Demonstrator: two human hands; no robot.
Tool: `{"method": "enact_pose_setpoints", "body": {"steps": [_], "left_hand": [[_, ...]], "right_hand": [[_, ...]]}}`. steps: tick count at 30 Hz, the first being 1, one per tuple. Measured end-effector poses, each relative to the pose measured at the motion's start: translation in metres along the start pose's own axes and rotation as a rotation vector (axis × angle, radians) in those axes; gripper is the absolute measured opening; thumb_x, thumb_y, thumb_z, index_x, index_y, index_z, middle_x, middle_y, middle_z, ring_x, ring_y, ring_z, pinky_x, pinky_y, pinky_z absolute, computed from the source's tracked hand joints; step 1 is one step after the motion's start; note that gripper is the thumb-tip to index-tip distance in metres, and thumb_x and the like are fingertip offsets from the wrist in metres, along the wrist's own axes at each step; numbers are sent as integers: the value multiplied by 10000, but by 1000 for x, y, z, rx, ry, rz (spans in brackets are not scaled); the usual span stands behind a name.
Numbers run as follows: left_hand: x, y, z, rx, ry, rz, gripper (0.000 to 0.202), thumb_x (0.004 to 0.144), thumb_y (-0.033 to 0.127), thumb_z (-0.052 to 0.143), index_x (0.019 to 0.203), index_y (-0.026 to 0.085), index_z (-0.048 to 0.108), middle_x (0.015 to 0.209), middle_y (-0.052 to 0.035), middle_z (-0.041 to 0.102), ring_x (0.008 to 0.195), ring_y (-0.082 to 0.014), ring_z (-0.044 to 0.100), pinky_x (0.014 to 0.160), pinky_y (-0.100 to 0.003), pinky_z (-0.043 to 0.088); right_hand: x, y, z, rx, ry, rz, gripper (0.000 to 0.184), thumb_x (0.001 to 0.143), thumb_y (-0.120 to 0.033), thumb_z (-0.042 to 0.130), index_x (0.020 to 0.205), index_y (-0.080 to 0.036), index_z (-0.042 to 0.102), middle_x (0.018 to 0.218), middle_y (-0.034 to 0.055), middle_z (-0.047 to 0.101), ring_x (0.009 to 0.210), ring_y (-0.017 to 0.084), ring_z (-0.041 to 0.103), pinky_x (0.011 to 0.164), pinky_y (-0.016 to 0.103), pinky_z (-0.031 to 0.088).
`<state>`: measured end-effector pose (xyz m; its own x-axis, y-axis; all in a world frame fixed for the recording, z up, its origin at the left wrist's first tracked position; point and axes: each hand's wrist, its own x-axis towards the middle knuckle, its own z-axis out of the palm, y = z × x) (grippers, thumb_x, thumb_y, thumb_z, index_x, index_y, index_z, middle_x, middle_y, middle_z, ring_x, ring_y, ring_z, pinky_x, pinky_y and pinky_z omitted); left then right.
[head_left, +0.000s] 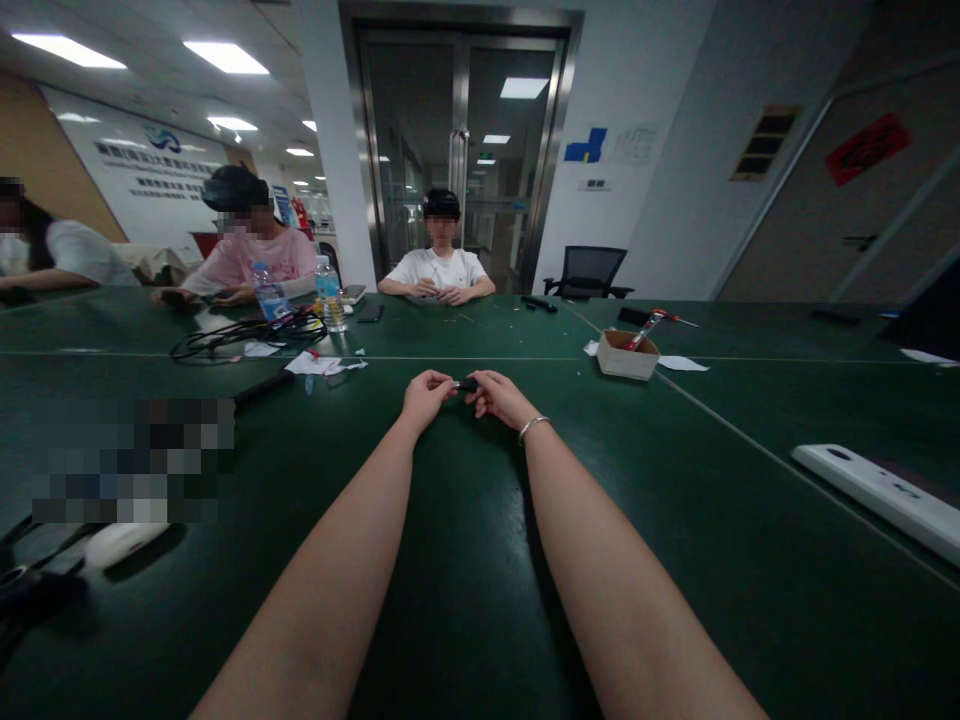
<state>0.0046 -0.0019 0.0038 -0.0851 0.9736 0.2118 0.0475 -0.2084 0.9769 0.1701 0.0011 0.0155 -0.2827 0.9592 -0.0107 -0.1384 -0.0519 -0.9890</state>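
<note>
Over the green table, both my arms reach forward and the hands meet near the middle of the view. Between them is a small black piece with a silvery end [466,384]; its exact kind is too small to make out. My left hand [429,398] is closed, its thumb and fingertips pinching at the silvery end. My right hand [501,398], with a silver bracelet [534,428] at the wrist, pinches the black end, its other fingers curled beneath. The fingertips hide part of the piece.
A small box [628,358] with a red-handled tool stands right of my hands. Left are bottles [330,298], tangled black cables [247,335] and paper scraps [315,362]. A white power strip [877,495] lies far right, a white mouse [127,540] lower left. Several people sit around the table.
</note>
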Motion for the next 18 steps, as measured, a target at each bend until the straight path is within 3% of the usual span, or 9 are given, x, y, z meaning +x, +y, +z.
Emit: {"method": "enact_pose_setpoints", "body": {"steps": [4,8,12,16,18], "left_hand": [[0,0,1,-5,9,9,91,699,213,666,760,154,632,664,-34,670,665,-151,651,695,-296,500],[0,0,0,6,-6,10,105,700,227,670,766,154,633,675,-44,677,675,-160,655,692,-302,502],[-1,1,0,7,-6,9,88,710,215,659,765,153,629,678,-40,676,673,-155,656,679,-291,497],[-1,2,0,-3,9,-1,83,716,213,655,761,151,625,694,-36,676,682,-147,657,670,-271,490],[-1,1,0,-2,10,1,89,721,219,652,769,149,626,693,-36,676,679,-144,656,663,-264,488]], "right_hand": [[-1,-2,2,-9,-11,-24,240,832,-90,551,1041,-202,514,688,-53,561,412,64,554,432,220,552],[-1,-2,3,-33,3,4,101,885,-160,501,982,-173,523,676,-34,562,361,58,511,364,206,506],[-1,-2,2,4,29,-36,245,830,-93,562,1047,-196,512,726,-45,565,405,55,549,433,223,555],[-1,-1,1,-5,29,6,152,858,-153,554,1004,-178,520,715,-33,564,385,49,527,404,218,539],[0,-1,1,0,19,-24,214,819,-106,572,1007,-190,518,751,-40,561,414,46,554,441,218,562]]}}
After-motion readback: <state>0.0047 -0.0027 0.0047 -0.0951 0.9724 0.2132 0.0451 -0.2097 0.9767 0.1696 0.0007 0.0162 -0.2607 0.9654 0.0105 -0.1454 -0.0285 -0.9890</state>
